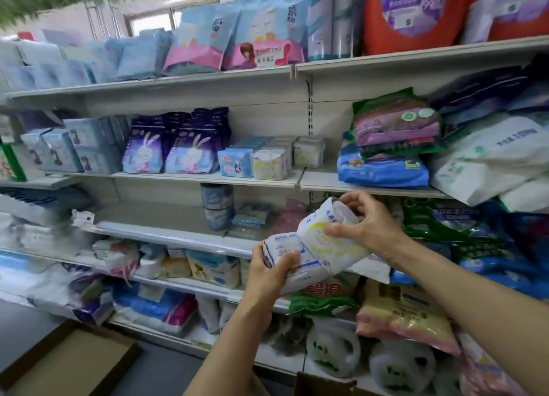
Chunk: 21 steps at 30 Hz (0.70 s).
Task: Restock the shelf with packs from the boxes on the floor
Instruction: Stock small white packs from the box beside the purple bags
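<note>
In front of the shelf (190, 241), the left hand (269, 272) grips a white pack (292, 265) from below, thumb across its face. The right hand (367, 225) pinches a second white pack (329, 241), tilted, its lower end resting against the first.

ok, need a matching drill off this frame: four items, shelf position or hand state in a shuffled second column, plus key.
Items
1. rabbit packs
2. orange bag
3. left hand
4. right hand

Places or states
A. top shelf, right
B. grips the lower white pack
C. second shelf, left of centre
D. pinches the upper white pack

Pairs: 1-C, 2-A, 3-B, 4-D
</note>
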Tool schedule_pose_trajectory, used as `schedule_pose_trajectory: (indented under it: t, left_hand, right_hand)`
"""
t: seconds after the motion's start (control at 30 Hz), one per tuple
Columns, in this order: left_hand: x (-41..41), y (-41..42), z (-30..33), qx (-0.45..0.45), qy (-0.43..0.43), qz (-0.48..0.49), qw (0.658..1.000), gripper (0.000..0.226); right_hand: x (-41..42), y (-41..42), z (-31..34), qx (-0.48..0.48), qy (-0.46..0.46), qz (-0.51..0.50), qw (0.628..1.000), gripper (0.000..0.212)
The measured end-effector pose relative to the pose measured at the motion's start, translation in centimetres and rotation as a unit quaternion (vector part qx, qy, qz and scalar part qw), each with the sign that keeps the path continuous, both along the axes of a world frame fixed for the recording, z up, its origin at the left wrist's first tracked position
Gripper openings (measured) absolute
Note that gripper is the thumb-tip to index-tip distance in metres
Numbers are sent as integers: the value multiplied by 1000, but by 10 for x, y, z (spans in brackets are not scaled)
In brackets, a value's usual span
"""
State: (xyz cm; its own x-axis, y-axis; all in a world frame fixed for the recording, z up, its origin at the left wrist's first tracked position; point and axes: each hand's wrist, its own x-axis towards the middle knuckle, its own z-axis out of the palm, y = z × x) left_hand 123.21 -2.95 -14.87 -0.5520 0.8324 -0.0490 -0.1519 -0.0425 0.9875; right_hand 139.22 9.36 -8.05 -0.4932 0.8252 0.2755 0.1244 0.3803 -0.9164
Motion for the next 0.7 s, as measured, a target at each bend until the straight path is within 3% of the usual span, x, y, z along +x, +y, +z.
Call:
schedule_pose_trajectory:
  t: [0.37, 0.57, 0.7]
  left_hand:
    - [-77, 8, 1, -11, -38, -1, 999, 46]
    - [-100, 51, 14, -3, -57, 5, 998, 49]
    - [-123, 82, 20, 8, -71, 29, 997, 58]
  right_hand:
    - [-62, 4, 7, -19, -38, 83, 996, 68]
    - [-84, 52, 22, 10, -73, 27, 997, 70]
    - [-104, 104, 35, 79, -116, -49, 989, 75]
